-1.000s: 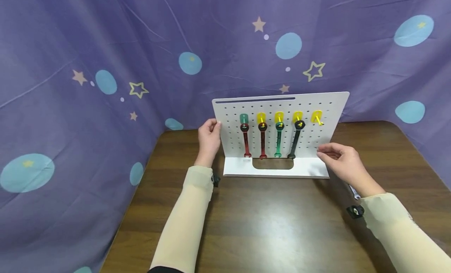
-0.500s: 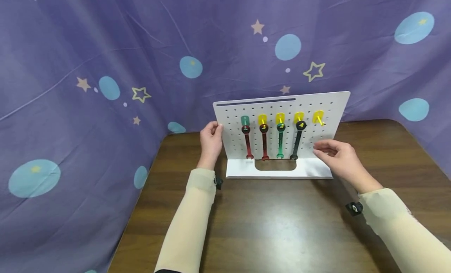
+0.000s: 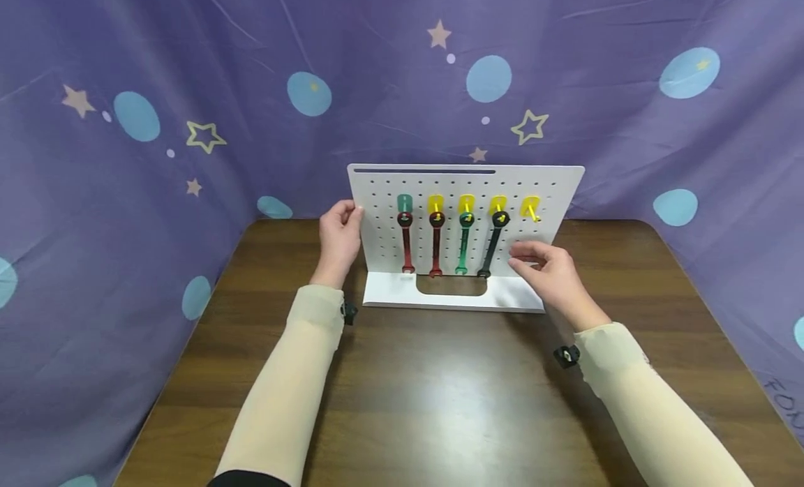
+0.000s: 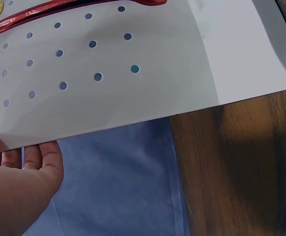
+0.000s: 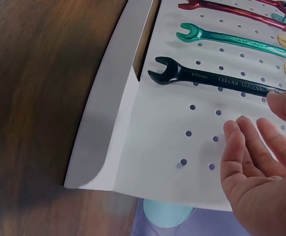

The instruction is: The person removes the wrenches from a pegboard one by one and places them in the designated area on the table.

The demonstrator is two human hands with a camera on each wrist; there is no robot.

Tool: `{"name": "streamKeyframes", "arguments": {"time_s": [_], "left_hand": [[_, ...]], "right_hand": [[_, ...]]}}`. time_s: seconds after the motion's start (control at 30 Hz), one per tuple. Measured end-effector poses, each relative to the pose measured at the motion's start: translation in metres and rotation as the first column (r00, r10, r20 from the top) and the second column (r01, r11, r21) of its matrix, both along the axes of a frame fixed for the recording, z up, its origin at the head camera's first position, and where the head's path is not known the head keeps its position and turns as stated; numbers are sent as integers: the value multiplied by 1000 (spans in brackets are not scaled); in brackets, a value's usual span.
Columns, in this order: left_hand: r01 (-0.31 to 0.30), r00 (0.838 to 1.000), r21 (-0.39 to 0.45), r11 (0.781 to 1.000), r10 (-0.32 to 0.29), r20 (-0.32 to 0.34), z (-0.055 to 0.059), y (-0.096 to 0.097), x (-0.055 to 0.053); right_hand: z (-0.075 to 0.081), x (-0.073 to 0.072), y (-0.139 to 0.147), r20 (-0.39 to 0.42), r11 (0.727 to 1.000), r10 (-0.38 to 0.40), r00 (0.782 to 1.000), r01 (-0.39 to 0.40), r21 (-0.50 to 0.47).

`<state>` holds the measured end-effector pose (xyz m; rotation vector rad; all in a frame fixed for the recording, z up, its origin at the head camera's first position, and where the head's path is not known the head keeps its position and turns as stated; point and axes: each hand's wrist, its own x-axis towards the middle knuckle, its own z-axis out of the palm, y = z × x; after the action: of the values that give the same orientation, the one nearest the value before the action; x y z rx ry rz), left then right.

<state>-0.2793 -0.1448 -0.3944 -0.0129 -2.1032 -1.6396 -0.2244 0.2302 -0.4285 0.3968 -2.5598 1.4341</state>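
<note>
A white pegboard (image 3: 389,246) stands upright on its flat base near the table's back. My left hand (image 3: 339,243) pinches its left edge, thumb in front and fingers behind in the left wrist view. Two red wrenches (image 3: 436,246), a green wrench (image 3: 463,246) and a black wrench (image 3: 492,246) hang from pegs. At far right, a yellow peg (image 3: 530,206) bears nothing. My right hand (image 3: 553,278) hovers before the board's lower right, just right of the black wrench. Its fingers (image 5: 261,152) are loosely bent and hold nothing; whether the thumb touches the black wrench I cannot tell.
The leftmost wrench hangs on a green peg (image 3: 405,202). The board's base (image 3: 389,291) has a cutout in front. A brown wooden table (image 3: 402,389) lies beneath, with a purple patterned curtain (image 3: 377,68) behind it.
The head view has shifted, so everything sits farther left. My right hand has moved left over the board, closer to the black wrench. A silver wrench end seen earlier by my right wrist is out of sight.
</note>
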Motion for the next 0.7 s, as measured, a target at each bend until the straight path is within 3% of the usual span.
{"name": "streamKeyframes", "arguments": {"time_s": [0.3,0.7], "left_hand": [[15,1000,-7,1000,-15,-5,5,-4,-2],[7,1000,-11,1000,-7,24,0,-1,-1]], "right_hand": [[3,-11,-13,7,1000,11,1000,-11,-13],[8,-15,-20,21,999,20,1000,-19,-38]]}}
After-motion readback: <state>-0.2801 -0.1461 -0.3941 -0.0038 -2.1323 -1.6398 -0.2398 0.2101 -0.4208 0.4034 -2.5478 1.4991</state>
